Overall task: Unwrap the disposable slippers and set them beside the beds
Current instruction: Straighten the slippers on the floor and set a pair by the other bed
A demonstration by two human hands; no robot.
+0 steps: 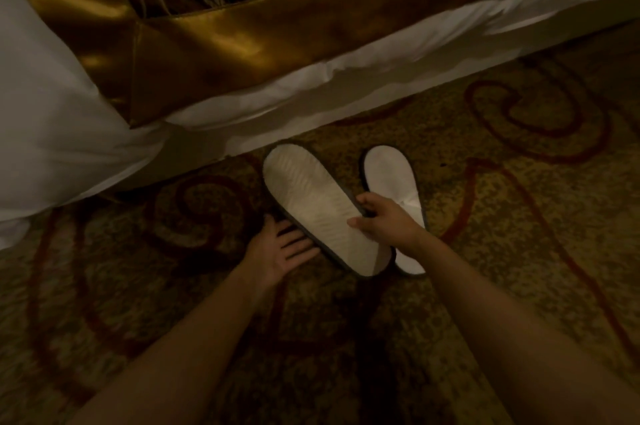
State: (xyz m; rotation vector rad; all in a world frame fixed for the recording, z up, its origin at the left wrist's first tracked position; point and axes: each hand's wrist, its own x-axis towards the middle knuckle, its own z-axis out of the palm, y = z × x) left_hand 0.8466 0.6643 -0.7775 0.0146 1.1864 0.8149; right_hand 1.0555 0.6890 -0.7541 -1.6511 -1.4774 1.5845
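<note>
Two white disposable slippers lie on the patterned carpet just in front of the bed's edge. The left slipper [311, 202] is the larger in view, slanted, with a ribbed white face and a dark rim. My right hand [381, 220] grips its right edge, thumb on top. The right slipper [391, 175] lies partly under my right wrist, its near end peeking out below. My left hand [284, 246] rests flat on the carpet, fingers spread, touching the left slipper's near left rim. No wrapper is visible.
The bed [311, 88] fills the top of the view, with white sheets and a gold and brown patterned runner [242, 39] hanging over its side. A white sheet corner [52, 133] drapes low at the left. Patterned carpet [519, 199] extends right and toward me.
</note>
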